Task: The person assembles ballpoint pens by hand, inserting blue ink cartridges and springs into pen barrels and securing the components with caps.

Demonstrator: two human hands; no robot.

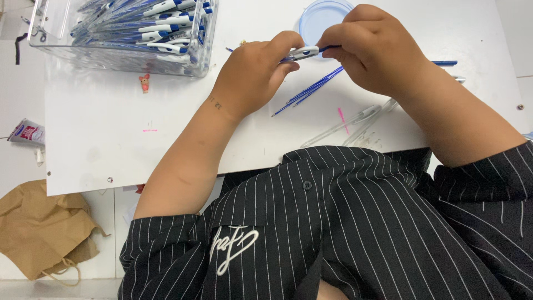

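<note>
Head view looks down over my striped shirt [355, 222] onto the white board [100, 144], and I place everything else from that board. It fills most of the upper part of the picture, with my chest against its near edge. At its far left corner stands a clear plastic box [125, 33] heaped with finished blue-and-white pens. Off the board's left edge, on the floor, lies a crumpled brown paper bag [39, 230], with a small tube [26, 132] beyond it. At the board's far edge, past my fingers, sits a round pale blue lid [319, 16]. My left hand [252, 75] and right hand [375, 50] are drawn together over the far middle of the board, each pinched tight on an end of one pen [302, 53], white in the barrel with a blue tip, held just above the surface. Under my right hand a loose bunch of thin blue refills [313, 89] lies slanted on the board, one more sticking out to the right. Nearer my chest on the right lie clear empty barrels [355, 119], beside a pink mark. A tiny red figure [144, 83] sits just in front of the box
</note>
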